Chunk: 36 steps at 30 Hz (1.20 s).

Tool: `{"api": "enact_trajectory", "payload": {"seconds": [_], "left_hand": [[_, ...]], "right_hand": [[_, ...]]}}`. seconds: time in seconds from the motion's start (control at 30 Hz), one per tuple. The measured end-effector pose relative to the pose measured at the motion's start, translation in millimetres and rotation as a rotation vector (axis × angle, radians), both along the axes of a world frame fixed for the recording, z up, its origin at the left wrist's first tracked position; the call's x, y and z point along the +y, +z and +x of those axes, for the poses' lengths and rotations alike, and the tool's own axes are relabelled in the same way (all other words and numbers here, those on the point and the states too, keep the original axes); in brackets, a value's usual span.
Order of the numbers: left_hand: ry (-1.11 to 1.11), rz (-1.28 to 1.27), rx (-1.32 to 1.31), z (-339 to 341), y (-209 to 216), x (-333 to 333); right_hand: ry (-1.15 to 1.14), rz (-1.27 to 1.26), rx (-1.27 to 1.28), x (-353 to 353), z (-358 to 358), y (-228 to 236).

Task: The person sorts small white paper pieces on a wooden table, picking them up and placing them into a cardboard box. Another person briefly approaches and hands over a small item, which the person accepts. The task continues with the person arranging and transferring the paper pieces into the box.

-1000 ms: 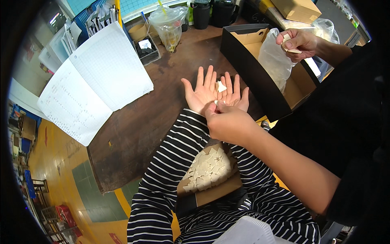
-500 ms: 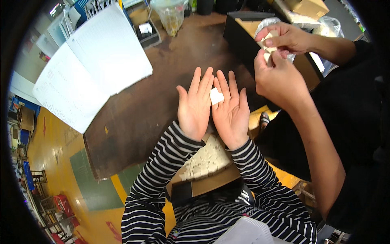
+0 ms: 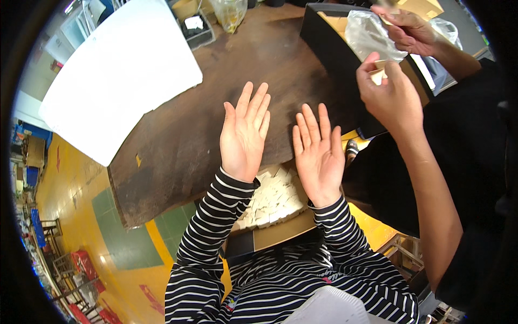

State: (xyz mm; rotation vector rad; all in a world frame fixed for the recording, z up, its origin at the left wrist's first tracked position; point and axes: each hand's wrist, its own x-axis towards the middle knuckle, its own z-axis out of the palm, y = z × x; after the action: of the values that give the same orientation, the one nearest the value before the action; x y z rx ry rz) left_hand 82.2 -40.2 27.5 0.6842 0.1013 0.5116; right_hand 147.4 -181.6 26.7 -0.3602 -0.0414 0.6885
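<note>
My left hand and my right hand are held palm up over the near edge of the dark wooden table. Fingers are spread, the hands are a little apart, and nothing lies on either palm. Below my wrists, on my lap, sits a cardboard tray filled with several small white pieces. At the right, a co-worker in black pinches a small tan piece in one hand. Their other hand holds a clear plastic bag.
A black box with a cardboard lining stands at the table's far right, under the bag. A large white sheet covers the far left. A small dark tray and another clear bag stand at the back. Yellow and green floor lies to the left.
My hands have drawn apart, and the small white piece that lay between my palms is gone. The co-worker's hand has pulled back from my palms to the bag at the right.
</note>
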Motion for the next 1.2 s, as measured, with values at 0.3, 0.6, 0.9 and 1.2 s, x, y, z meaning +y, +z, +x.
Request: {"api": "enact_trajectory", "payload": {"seconds": [0.3, 0.6, 0.9, 1.2], "left_hand": [[0.146, -0.465, -0.05, 68, -27, -16], [0.159, -0.314, -0.026, 60, -20, -20], [0.156, -0.371, -0.15, 62, -24, -21], [0.026, -0.254, -0.029, 31, -13, -24]], "right_hand": [[0.381, 0.715, 0.404, 51, 71, -32], [0.328, 1.081, 1.078, 47, 65, -46], [-0.103, 0.15, 0.033, 60, 43, -22], [-0.071, -0.02, -0.15, 31, 7, -14]]}}
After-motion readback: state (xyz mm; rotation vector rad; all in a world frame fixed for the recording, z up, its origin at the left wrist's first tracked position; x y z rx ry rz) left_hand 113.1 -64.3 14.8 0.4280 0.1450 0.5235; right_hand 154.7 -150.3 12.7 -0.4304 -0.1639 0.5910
